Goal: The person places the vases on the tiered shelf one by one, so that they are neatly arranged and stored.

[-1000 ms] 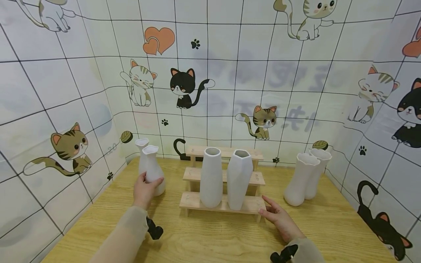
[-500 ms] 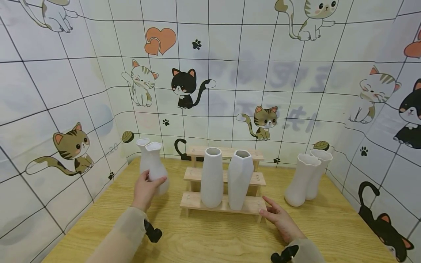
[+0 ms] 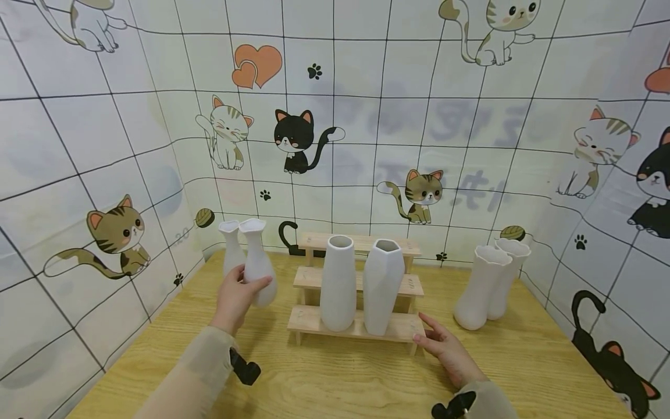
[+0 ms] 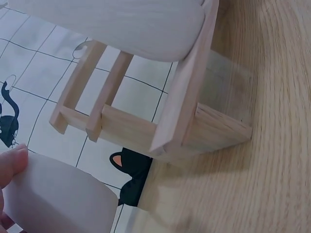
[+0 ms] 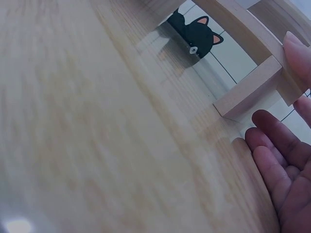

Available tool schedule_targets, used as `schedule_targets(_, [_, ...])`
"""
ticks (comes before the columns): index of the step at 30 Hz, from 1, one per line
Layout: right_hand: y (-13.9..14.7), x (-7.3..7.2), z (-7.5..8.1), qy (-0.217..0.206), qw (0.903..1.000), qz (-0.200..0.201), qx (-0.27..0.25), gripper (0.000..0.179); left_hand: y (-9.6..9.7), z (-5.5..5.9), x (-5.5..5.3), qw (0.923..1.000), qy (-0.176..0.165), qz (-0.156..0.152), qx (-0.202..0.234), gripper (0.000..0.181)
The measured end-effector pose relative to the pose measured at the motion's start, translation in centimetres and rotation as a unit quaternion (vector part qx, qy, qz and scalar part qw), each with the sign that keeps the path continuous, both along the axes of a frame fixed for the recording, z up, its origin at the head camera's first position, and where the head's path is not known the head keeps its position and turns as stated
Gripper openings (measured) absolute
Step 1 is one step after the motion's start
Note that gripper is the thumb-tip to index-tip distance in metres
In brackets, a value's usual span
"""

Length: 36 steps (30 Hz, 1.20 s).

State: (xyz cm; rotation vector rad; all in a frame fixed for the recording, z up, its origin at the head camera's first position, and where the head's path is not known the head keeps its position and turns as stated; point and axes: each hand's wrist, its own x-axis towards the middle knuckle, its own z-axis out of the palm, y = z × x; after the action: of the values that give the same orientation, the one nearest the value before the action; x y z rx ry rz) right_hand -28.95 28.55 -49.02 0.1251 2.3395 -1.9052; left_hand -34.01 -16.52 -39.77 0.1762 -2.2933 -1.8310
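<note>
Left hand (image 3: 234, 299) grips the near vase (image 3: 259, 267); careless swinging could topple the far vase (image 3: 232, 250) beyond it. Right hand (image 3: 446, 352) pinches the shelf (image 3: 304, 318).

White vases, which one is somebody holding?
The left pair's vase nearer the wooden stand: the left hand grips it; no hand holds the other five.

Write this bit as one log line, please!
left hand: holds narrow-necked vase | right hand: pinches right end of shelf | bottom step: two tall vases | table, right of shelf: two wavy-rimmed vases
</note>
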Motion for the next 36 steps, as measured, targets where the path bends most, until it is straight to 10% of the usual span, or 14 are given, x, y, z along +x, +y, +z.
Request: schedule_targets(36, [0.0,0.0,-0.1,0.012,0.9999,0.005,0.008,0.076,4.2,5.4,0.4,0.9967,0.026,-0.076,0.013,0.083])
